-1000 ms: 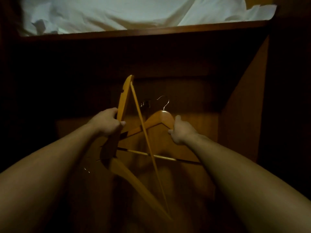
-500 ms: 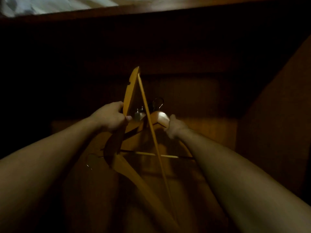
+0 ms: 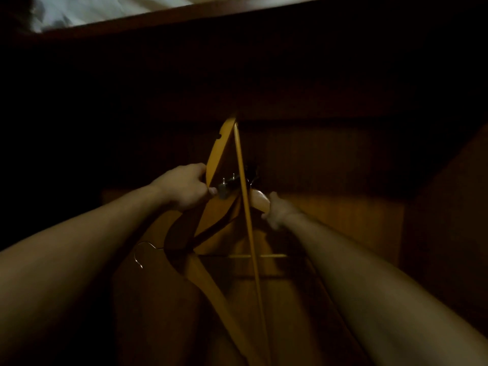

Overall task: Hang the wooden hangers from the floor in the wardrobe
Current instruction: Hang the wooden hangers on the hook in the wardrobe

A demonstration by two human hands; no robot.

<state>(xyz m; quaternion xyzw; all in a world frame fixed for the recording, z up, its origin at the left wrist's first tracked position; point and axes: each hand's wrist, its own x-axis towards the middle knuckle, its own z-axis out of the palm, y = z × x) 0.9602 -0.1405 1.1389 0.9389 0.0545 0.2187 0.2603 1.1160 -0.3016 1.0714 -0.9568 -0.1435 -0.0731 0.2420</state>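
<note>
Gripping one stiff, light orange wooden hanger (image 3: 215, 154) on edge, the left hand (image 3: 184, 187) stays clenched; the right hand (image 3: 277, 211) grasps another wooden hanger's shoulder (image 3: 260, 200) — firm holds.

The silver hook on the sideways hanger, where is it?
In the head view, the silver hook pokes out lower left, below the left hand, which grips that hanger.
</note>
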